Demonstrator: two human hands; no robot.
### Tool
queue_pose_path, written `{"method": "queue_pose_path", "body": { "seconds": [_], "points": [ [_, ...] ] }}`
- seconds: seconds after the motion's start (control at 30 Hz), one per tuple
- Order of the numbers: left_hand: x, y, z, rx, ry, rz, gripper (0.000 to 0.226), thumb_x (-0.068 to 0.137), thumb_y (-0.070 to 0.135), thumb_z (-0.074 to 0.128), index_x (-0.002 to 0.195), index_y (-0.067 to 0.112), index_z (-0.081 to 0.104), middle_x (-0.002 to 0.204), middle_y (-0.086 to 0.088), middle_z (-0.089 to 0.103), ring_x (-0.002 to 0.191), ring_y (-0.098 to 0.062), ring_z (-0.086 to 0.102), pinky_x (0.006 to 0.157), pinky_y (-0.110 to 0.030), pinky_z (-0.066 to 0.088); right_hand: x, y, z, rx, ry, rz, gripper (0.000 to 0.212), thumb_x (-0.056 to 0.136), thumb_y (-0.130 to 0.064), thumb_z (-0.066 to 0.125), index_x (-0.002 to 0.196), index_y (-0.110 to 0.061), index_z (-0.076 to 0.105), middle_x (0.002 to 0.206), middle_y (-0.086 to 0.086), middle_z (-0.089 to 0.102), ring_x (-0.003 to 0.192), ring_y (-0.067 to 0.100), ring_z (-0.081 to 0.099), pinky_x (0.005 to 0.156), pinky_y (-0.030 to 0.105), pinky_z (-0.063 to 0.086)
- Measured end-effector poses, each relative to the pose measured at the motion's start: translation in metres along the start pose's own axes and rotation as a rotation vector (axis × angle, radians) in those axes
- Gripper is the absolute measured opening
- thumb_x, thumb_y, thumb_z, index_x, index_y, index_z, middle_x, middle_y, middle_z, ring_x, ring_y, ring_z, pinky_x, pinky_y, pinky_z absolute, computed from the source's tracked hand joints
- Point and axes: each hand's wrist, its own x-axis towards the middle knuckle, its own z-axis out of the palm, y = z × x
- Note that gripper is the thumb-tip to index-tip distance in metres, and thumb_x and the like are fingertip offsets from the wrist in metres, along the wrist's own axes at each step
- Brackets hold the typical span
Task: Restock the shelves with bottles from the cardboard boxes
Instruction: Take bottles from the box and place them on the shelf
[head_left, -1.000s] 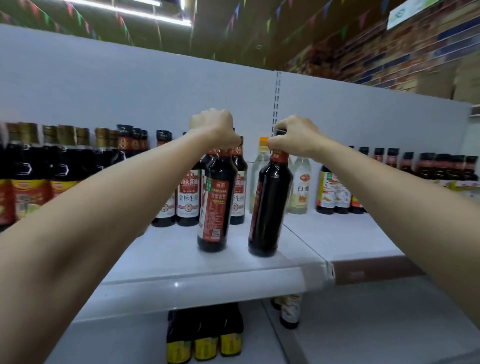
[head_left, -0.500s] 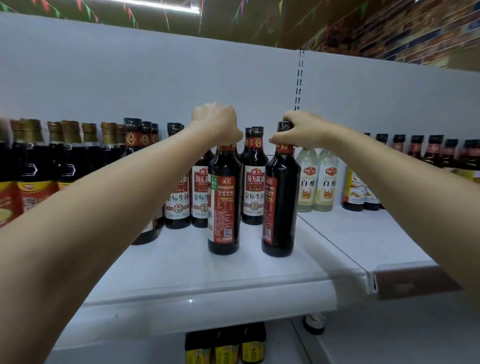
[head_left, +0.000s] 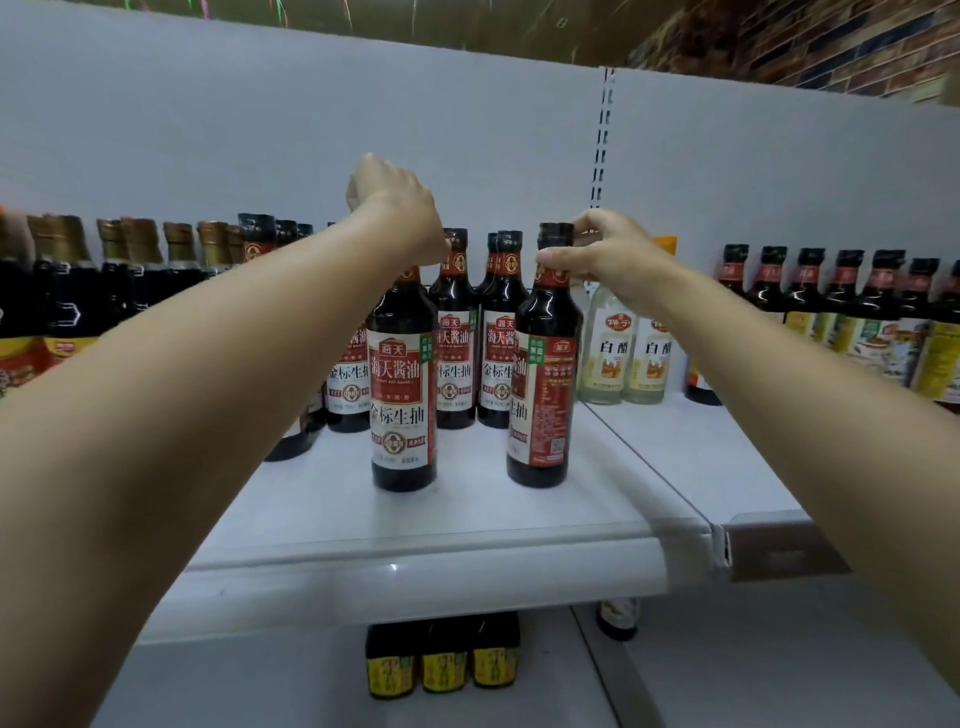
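Two dark soy sauce bottles with red and white labels stand upright on the white shelf (head_left: 467, 525), in front of a row of the same kind. My left hand (head_left: 395, 208) covers and grips the cap of the left bottle (head_left: 402, 400), whose label faces me. The neck of the right bottle (head_left: 540, 395) is pinched just under its black cap by my right hand (head_left: 608, 254); its label is turned partly sideways. No cardboard box is in view.
More soy sauce bottles (head_left: 457, 332) stand behind the two. Gold-capped dark bottles (head_left: 67, 291) fill the shelf's left. Pale vinegar bottles (head_left: 623, 353) and more dark bottles (head_left: 841, 296) stand on the right shelf section. Yellow-labelled bottles (head_left: 441, 660) sit on the lower shelf.
Both bottles were set further back on the shelf and stand wider apart. The left one has been turned so its front label faces me. The camera has come closer.
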Motion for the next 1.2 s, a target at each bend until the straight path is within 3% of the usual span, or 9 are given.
{"method": "queue_pose_path", "body": {
  "seconds": [0.13, 0.3, 0.43, 0.5, 0.63, 0.7, 0.77, 0.9, 1.2],
  "points": [
    [-0.004, 0.005, -0.005, -0.011, -0.107, -0.082, 0.038, 0.092, 0.05, 0.036, 0.084, 0.02, 0.058, 0.062, 0.0, 0.038, 0.046, -0.014, 0.027, 0.037, -0.012, 0.022, -0.002, 0.006, 0.007, 0.199, -0.048, -0.014, 0.033, 0.086, -0.01, 0.067, 0.118, -0.011, 0.057, 0.119, 0.013, 0.064, 0.112, 0.026, 0.061, 0.106, 0.044, 0.042],
    [-0.016, 0.002, -0.013, -0.085, -0.052, -0.112, 0.043, 0.094, 0.052, 0.037, 0.079, 0.016, 0.055, 0.062, -0.001, 0.038, 0.05, -0.017, 0.036, 0.044, -0.024, 0.021, -0.011, 0.006, 0.016, 0.193, -0.056, -0.032, 0.03, 0.095, -0.012, 0.056, 0.125, -0.012, 0.053, 0.122, 0.009, 0.063, 0.116, 0.021, 0.059, 0.107, 0.044, 0.04],
    [-0.026, -0.006, -0.003, -0.477, 0.066, -0.176, 0.062, 0.089, 0.066, 0.036, 0.074, 0.008, 0.052, 0.069, -0.007, 0.048, 0.073, -0.025, 0.048, 0.05, -0.023, 0.025, -0.026, 0.0, 0.021, 0.057, -0.055, -0.01, 0.043, 0.101, -0.021, 0.045, 0.141, -0.009, 0.033, 0.139, 0.008, 0.05, 0.111, 0.01, 0.05, 0.09, 0.024, 0.043],
    [-0.039, -0.007, 0.005, -0.697, 0.138, -0.214, 0.062, 0.087, 0.068, 0.039, 0.067, 0.009, 0.048, 0.075, -0.008, 0.053, 0.071, -0.024, 0.048, 0.052, -0.024, 0.03, -0.038, 0.006, 0.026, -0.062, -0.082, 0.0, 0.054, 0.099, -0.035, 0.048, 0.143, -0.013, 0.027, 0.142, 0.006, 0.047, 0.115, 0.014, 0.051, 0.091, 0.029, 0.045],
    [-0.077, -0.004, 0.031, -1.17, 0.125, -0.189, 0.085, 0.079, 0.067, 0.058, 0.134, 0.004, 0.041, 0.128, -0.012, 0.052, 0.116, -0.025, 0.05, 0.092, -0.039, 0.045, -0.059, 0.038, 0.045, -0.271, -0.087, 0.03, 0.095, 0.079, -0.052, 0.069, 0.149, -0.026, 0.011, 0.152, 0.007, 0.031, 0.137, 0.026, 0.033, 0.109, 0.049, 0.032],
    [-0.103, 0.0, 0.051, -1.383, -0.065, -0.178, 0.101, 0.075, 0.056, 0.069, 0.148, 0.009, 0.019, 0.15, -0.011, 0.032, 0.134, -0.027, 0.038, 0.108, -0.045, 0.035, -0.065, 0.057, 0.054, -0.228, -0.021, 0.079, 0.115, 0.069, -0.052, 0.077, 0.15, -0.031, -0.001, 0.153, 0.009, 0.029, 0.139, 0.03, 0.031, 0.111, 0.054, 0.029],
    [-0.125, 0.006, 0.072, -1.466, -0.332, -0.149, 0.098, 0.076, 0.035, 0.075, 0.148, 0.009, 0.013, 0.147, -0.011, 0.036, 0.131, -0.027, 0.041, 0.106, -0.043, 0.035, -0.073, 0.074, 0.063, -0.203, -0.011, 0.143, 0.126, 0.063, -0.054, 0.081, 0.151, -0.028, -0.007, 0.153, 0.007, 0.032, 0.139, 0.029, 0.032, 0.112, 0.054, 0.028],
    [-0.153, 0.02, 0.103, -1.465, -0.557, -0.093, 0.077, 0.078, 0.007, 0.074, 0.138, 0.013, 0.027, 0.119, 0.002, 0.05, 0.115, -0.019, 0.049, 0.1, -0.035, 0.039, -0.089, 0.099, 0.081, -0.378, -0.055, 0.141, 0.121, 0.064, -0.053, 0.081, 0.149, -0.015, 0.003, 0.149, 0.007, 0.034, 0.134, 0.026, 0.039, 0.108, 0.049, 0.037],
    [-0.16, 0.033, 0.132, -1.476, -0.398, -0.295, 0.077, 0.067, 0.025, 0.085, 0.128, 0.016, 0.04, 0.125, 0.001, 0.057, 0.114, -0.019, 0.054, 0.101, -0.036, 0.044, -0.088, 0.099, 0.074, -0.029, -0.188, 0.199, 0.083, 0.072, -0.019, 0.082, 0.136, -0.016, 0.03, 0.132, -0.002, 0.055, 0.12, 0.016, 0.053, 0.099, 0.032, 0.042]
  ]
}}
